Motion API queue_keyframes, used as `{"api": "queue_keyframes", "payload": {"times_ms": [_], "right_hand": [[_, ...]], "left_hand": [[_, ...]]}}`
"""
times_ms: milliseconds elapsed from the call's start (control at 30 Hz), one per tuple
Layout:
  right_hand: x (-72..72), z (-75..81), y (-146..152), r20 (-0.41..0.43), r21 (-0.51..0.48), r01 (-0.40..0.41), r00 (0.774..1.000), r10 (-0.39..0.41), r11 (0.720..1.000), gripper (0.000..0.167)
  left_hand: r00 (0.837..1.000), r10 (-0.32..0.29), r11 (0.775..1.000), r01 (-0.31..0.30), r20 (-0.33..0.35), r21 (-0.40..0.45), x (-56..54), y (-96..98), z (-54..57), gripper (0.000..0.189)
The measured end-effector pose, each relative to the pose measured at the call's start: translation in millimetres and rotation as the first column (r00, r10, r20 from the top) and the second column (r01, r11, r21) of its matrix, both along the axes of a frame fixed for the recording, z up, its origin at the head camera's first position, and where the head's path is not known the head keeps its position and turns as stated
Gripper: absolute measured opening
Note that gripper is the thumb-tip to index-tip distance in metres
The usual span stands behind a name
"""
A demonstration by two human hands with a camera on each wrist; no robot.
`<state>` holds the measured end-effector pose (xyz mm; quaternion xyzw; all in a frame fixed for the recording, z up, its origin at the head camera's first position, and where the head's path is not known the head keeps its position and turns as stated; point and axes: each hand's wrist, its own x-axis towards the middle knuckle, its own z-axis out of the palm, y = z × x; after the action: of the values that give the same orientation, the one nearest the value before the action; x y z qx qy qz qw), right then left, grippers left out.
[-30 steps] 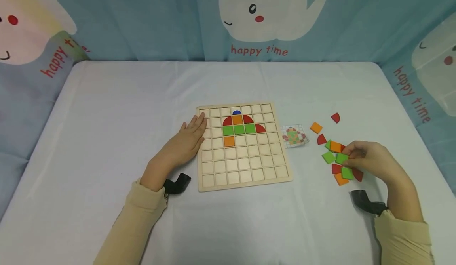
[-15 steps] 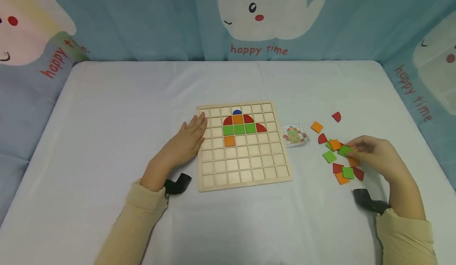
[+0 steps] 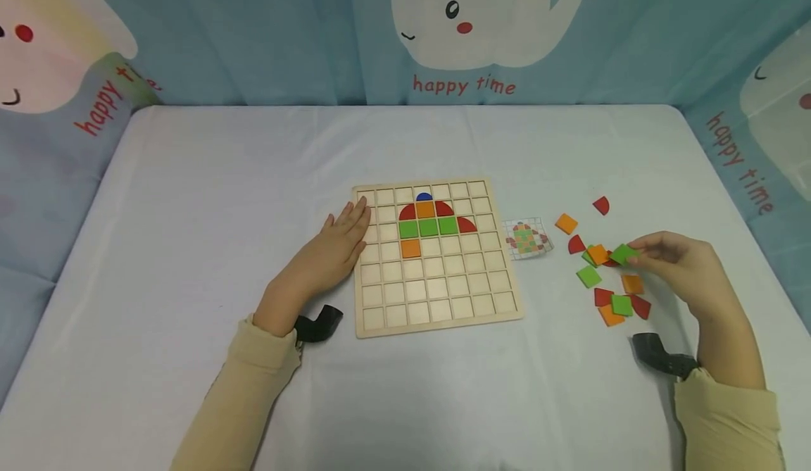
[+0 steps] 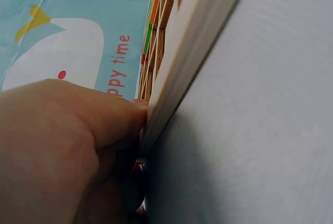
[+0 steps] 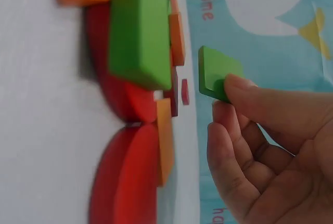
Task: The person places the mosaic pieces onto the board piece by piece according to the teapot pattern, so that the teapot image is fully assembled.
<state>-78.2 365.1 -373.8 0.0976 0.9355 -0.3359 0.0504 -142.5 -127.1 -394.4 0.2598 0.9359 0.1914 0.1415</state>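
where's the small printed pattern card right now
In the head view, the printed pattern card lies right of centre, beside the right edge of the grid board, between it and the loose tiles.

- My head view shows a white table (image 3: 222,189).
- I see the board (image 3: 415,290) lying flat near its middle.
- Just beside the board's right edge I have a small printed card (image 3: 526,241), face up.
- Farther right I find loose tiles (image 3: 588,277), red, orange and green, several overlapping.
- A red quarter-circle (image 3: 601,205) lies farthest back, apart.
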Motion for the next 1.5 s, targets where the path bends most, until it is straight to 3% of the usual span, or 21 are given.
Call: {"api": "queue_keyframes", "payload": {"times_ms": [300, 500, 667, 1100, 1500], "right_hand": [[-14.8, -13.4, 8.8, -0.099, -0.081, -0.050, 0.994, 0.042, 0.995, 0.027], [-21.4, 8.4, -19.3, -0.166, -0.116, -0.111, 0.982, 0.091, 0.987, 0.019], [-27.8, 23.5, -44.6, -0.162, -0.086, -0.139, 0.979, 0.123, 0.987, 0.020], [-47.3, 32.7, -82.8, -0.128, -0.086, -0.195, 0.975, 0.183, 0.977, 0.018], [-58.2, 34.7, -107.8, -0.159, -0.162, -0.311, 0.945, 0.286, 0.936, 0.016]], "left_hand": [[1.000, 0.003, 1.000, -0.003, 0.013, -0.002, 0.4, 0.1, 2.5, 0.054], [1.000, -0.004, 1.000, 0.004, 0.012, -0.012, -0.4, 0.2, 2.1, 0.054], [1.000, -0.006, 1.000, 0.006, 0.006, -0.013, -0.4, 0.6, 0.9, 0.054], [1.000, 0.003, 1.000, -0.003, 0.012, -0.011, 0.6, -0.3, 2.0, 0.054], [1.000, 0.003, 1.000, -0.003, 0.011, -0.011, 0.0, 0.4, 1.7, 0.054]]}}
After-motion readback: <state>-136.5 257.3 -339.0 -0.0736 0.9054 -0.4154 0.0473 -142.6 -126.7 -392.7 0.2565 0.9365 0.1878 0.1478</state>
